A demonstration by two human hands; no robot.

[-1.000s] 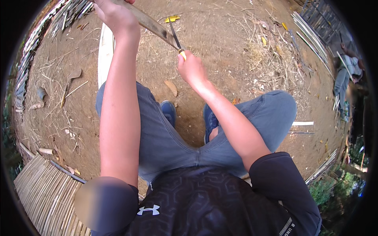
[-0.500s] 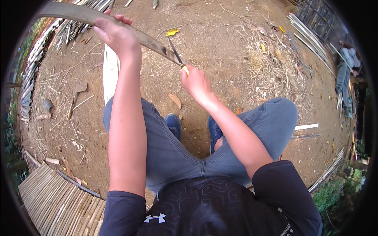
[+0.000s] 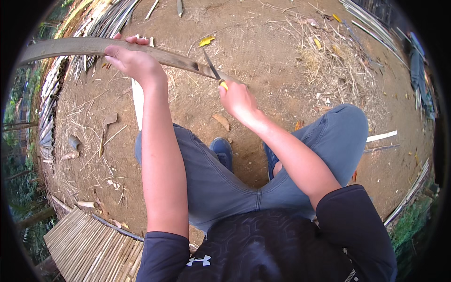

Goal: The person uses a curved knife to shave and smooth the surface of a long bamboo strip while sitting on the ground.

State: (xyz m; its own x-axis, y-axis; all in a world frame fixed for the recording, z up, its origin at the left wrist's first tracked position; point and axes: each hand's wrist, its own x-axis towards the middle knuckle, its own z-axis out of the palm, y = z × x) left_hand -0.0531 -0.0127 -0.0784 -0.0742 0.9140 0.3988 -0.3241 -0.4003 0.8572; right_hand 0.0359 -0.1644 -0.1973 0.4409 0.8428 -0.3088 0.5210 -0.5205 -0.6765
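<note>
A long split-bamboo strip (image 3: 178,60), grey-brown with a dark patch near its right end, runs from the far left across to my right hand. My left hand (image 3: 138,63) grips it from the near side, thumb on top and fingertips showing over the far edge. Closed around the yellow handle of a knife (image 3: 212,66) is my right hand (image 3: 239,100). The dark, narrow blade points up and to the left, crossing the strip close to its right end. Part of that end is hidden behind my right hand.
Bamboo strips (image 3: 110,21) lie piled at the far left, and a pale strip (image 3: 137,101) lies by my left knee. A small hand tool (image 3: 107,127) rests on the dirt. A slatted bamboo platform (image 3: 94,242) is at the near left; dry straw (image 3: 329,77) lies far right.
The bamboo strip's left part has dropped lower in the view, so it lies more level. The whole scene has shifted somewhat to the right. Both hands keep their holds.
</note>
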